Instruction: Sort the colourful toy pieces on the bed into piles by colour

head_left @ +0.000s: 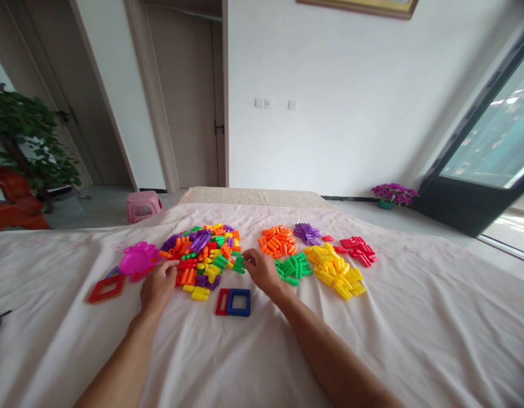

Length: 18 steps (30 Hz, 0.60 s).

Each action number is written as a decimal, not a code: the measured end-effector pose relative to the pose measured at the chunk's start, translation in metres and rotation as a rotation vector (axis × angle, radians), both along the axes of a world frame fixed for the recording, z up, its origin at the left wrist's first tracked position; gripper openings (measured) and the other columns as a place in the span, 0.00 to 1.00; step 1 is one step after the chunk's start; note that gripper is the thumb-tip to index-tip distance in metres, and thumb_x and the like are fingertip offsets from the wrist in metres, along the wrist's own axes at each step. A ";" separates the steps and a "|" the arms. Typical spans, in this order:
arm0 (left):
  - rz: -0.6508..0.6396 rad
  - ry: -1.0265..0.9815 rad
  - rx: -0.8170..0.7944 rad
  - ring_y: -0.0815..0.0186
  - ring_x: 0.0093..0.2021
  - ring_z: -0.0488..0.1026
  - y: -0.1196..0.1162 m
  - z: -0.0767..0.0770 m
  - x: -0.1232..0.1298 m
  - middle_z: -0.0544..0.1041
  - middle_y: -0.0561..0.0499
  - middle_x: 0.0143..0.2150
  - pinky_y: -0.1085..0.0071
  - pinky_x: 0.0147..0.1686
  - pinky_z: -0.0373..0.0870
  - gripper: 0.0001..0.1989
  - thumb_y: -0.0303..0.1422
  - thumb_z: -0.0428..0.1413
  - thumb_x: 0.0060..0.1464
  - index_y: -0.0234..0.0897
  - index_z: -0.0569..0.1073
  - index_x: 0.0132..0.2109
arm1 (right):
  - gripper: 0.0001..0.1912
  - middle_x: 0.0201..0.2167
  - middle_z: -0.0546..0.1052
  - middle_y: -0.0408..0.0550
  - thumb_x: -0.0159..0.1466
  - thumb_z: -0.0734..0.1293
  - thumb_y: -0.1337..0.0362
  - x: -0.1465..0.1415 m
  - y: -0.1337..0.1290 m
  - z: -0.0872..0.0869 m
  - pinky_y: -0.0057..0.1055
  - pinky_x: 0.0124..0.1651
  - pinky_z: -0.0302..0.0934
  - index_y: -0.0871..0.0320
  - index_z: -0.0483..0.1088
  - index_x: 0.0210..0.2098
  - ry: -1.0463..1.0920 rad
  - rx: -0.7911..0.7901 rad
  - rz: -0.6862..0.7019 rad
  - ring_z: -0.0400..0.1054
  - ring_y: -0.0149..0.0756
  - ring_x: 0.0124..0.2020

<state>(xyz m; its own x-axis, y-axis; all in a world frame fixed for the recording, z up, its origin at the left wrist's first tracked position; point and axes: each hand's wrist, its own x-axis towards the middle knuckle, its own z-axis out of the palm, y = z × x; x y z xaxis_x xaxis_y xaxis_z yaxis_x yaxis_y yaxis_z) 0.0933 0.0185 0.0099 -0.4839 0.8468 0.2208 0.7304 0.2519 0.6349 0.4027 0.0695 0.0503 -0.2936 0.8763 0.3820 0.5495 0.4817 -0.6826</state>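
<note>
A mixed pile of small plastic building pegs (202, 252) in orange, purple, green, red and yellow lies on the cloth. At its left edge is my left hand (157, 286), fingers bent together beside orange and red pegs; whatever is between the fingertips is hidden. My right hand (264, 272) hovers at the pile's right edge, curled close to a few green pegs (237, 265); its grip is too small to make out. Single-colour heaps lie farther right: orange pegs (277, 241), purple pegs (306, 233), green pegs (295, 267), yellow pegs (333, 269) and red pegs (358, 250).
A magenta paw-shaped tray (138, 259) and a red-orange frame tile (105, 289) lie left of the pile. Nearer me are a blue square frame (238, 313) and a red frame (222, 302). The cloth (262, 374) is wrinkled. A pink stool (143, 207) stands beyond.
</note>
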 end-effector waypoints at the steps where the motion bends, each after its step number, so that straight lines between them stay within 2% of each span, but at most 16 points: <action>1: 0.001 -0.001 0.000 0.56 0.55 0.75 0.000 0.000 0.000 0.80 0.47 0.54 0.63 0.53 0.69 0.19 0.37 0.47 0.60 0.41 0.78 0.51 | 0.11 0.37 0.81 0.44 0.61 0.67 0.71 0.006 0.004 0.005 0.26 0.41 0.64 0.56 0.77 0.42 0.001 -0.005 -0.001 0.74 0.34 0.37; 7: 0.008 -0.002 -0.024 0.55 0.55 0.75 0.000 0.002 0.001 0.80 0.47 0.54 0.62 0.53 0.69 0.19 0.37 0.47 0.60 0.42 0.78 0.50 | 0.13 0.35 0.82 0.45 0.59 0.65 0.72 0.053 0.025 0.036 0.25 0.39 0.62 0.57 0.79 0.39 -0.139 -0.048 -0.051 0.74 0.34 0.37; 12: 0.003 -0.001 -0.008 0.55 0.55 0.74 -0.001 0.003 0.002 0.80 0.46 0.54 0.62 0.54 0.68 0.19 0.36 0.47 0.59 0.40 0.78 0.50 | 0.11 0.27 0.79 0.45 0.60 0.64 0.69 0.087 0.028 0.056 0.25 0.33 0.55 0.60 0.79 0.30 -0.383 -0.063 -0.136 0.70 0.32 0.31; 15: 0.008 0.004 0.001 0.55 0.54 0.75 -0.001 0.003 0.002 0.80 0.46 0.53 0.63 0.53 0.69 0.19 0.36 0.48 0.59 0.41 0.79 0.50 | 0.12 0.26 0.78 0.47 0.61 0.63 0.69 0.096 0.027 0.060 0.26 0.30 0.51 0.62 0.78 0.28 -0.482 -0.074 -0.205 0.68 0.31 0.29; 18: 0.010 0.013 0.016 0.56 0.54 0.76 -0.001 0.002 0.002 0.81 0.47 0.53 0.64 0.52 0.70 0.18 0.36 0.48 0.59 0.41 0.79 0.49 | 0.11 0.27 0.78 0.47 0.62 0.63 0.68 0.096 0.026 0.057 0.26 0.30 0.50 0.61 0.77 0.28 -0.554 -0.080 -0.194 0.68 0.30 0.29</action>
